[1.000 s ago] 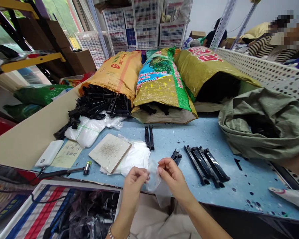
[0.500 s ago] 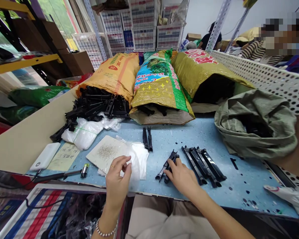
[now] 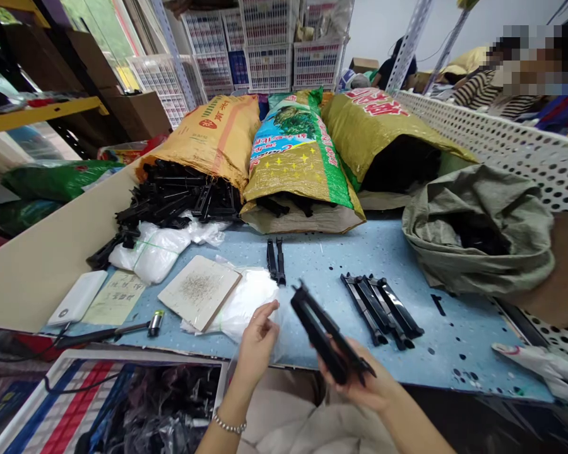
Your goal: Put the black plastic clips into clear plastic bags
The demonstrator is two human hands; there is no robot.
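Observation:
Two long black plastic parts lie lengthwise in my right hand, lifted off the blue tabletop and slightly blurred. The fingers of my left hand are pinched on a thin clear plastic bag, which hangs beside the fingertips and is hard to make out. Behind that hand is a stack of white plastic bags, partly under a square tile sprinkled with brown specks. A row of several black parts rests on the table to the right. Two more black parts lie near the middle.
Three printed sacks stand at the back; black parts spill from the orange sack. A grey-green sack sits at right. At left are a power bank, a paper note and a hammer. Below is a crate of bagged black parts.
My right hand has picked up two black parts from the table and brought them up, nearer to me. My left hand has moved right, with the clear bag still in its fingers.

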